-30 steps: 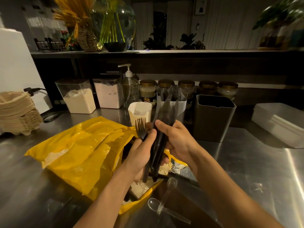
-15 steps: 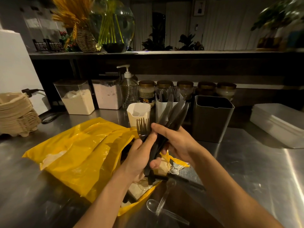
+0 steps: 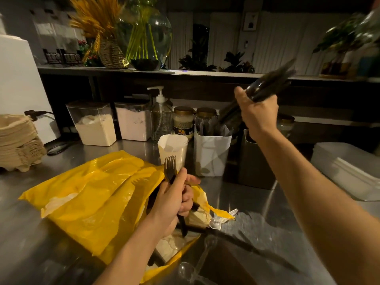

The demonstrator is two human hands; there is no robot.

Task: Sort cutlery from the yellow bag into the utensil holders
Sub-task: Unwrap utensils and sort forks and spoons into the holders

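The crumpled yellow plastic bag [image 3: 92, 202] lies in the lower left of the frame on the steel counter [image 3: 257, 212]. Over its mouth the left hand [image 3: 172, 202] has its grip closed around a few black plastic forks [image 3: 170, 167]. In the upper right, the right hand [image 3: 257, 116] grips a blurred bundle of dark cutlery [image 3: 267, 87] above the white square holder [image 3: 211, 157], which is already partly filled. The cream paper cup [image 3: 172, 149] looks empty and clear plastic spoons [image 3: 184, 270] lie loose, so I think much remains.
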